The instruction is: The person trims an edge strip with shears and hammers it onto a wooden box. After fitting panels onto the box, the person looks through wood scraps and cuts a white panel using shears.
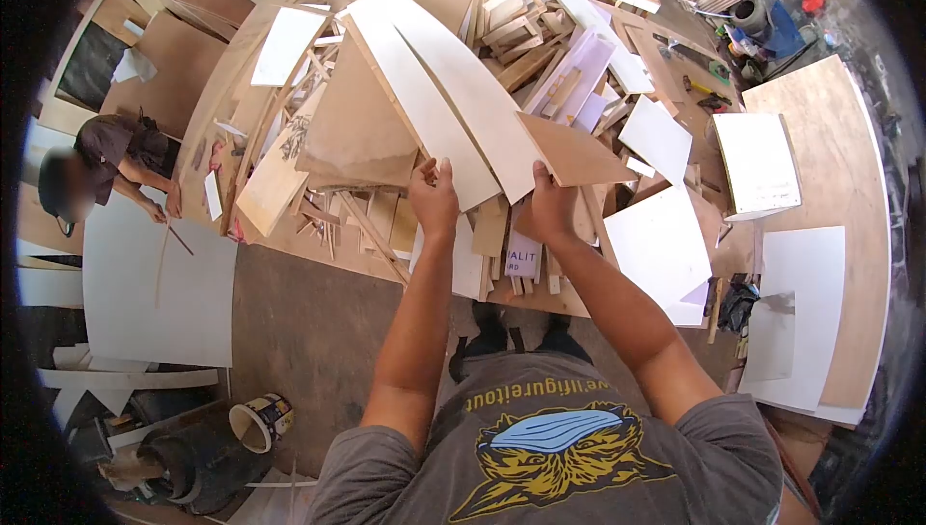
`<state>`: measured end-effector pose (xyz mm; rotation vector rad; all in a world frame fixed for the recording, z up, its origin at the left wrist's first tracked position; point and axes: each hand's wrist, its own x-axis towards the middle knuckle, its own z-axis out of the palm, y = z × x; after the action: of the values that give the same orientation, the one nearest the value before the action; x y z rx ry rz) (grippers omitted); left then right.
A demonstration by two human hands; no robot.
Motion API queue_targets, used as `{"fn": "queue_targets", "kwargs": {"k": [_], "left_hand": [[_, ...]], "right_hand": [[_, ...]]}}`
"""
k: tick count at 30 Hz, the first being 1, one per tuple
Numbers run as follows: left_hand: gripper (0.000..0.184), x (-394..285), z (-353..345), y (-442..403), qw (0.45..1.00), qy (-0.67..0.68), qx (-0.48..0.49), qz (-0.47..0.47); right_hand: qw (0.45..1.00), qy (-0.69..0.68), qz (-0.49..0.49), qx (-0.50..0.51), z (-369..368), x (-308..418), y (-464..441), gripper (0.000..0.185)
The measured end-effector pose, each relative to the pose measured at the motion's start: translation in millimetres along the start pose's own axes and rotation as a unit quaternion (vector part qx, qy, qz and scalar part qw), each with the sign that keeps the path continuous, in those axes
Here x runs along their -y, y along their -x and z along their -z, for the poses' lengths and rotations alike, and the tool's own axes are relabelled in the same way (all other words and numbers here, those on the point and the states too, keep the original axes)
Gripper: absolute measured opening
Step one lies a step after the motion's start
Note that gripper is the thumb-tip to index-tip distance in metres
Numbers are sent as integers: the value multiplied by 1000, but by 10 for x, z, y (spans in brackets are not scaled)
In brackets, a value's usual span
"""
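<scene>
Two long white boards stretch away from me over a heap of offcuts, with a narrow dark gap between them. My left hand (434, 199) grips the near left edge of the left white board (424, 100), thumb up and fingers curled at its side. At the near end of the right white board (473, 71), my right hand (550, 207) is closed, its thumb on top and its other fingers mostly hidden. Just beyond that hand lies a brown wood panel (576, 151). A larger brown sheet (359, 120) lies left of the boards.
Wood scraps (521, 28) and white panels (659, 240) cover the worktable (376, 262). To the left, a co-worker (121, 153) holds a thin strip. A white box (757, 166) stands at right. On the floor lies a bucket (260, 423); a saw (690, 54) rests at back right.
</scene>
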<state>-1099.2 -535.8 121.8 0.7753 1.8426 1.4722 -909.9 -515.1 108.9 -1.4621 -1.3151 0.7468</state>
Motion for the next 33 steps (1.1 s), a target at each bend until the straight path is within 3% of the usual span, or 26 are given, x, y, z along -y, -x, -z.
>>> {"fn": "queue_targets", "kwargs": {"k": [2, 5, 8, 11, 14, 17, 23, 26, 29, 33], "left_hand": [[46, 238, -24, -101, 1000, -20, -9, -16], [46, 44, -16, 66, 999, -37, -14, -17], [46, 47, -11, 75, 996, -76, -22, -38], [44, -349, 61, 152, 992, 25, 53, 115], [37, -504, 120, 166, 953, 173, 174, 175], [31, -84, 50, 13, 937, 237, 236, 103], [28, -318, 450, 59, 951, 198, 232, 54], [28, -484, 629, 87, 959, 166, 223, 44], [28, -653, 690, 224, 960, 184, 206, 37], [29, -879, 664, 522, 967, 170, 188, 31]], "right_hand": [[999, 9, -8, -37, -76, -229, -47, 27], [974, -167, -132, -76, -144, -157, -52, 32], [904, -335, -265, -14, -109, -189, -25, 35], [816, -484, -312, 45, 26, 285, 161, 33], [793, -506, -318, 118, -6, 238, 415, 32], [789, -437, -379, 205, -1, 336, 656, 33], [843, -211, -311, 385, 237, 386, 880, 34], [797, -107, -269, 529, 359, 307, 883, 30], [796, -84, -292, 524, 462, 371, 968, 27], [781, -61, -185, 594, 924, 713, 788, 25]]}}
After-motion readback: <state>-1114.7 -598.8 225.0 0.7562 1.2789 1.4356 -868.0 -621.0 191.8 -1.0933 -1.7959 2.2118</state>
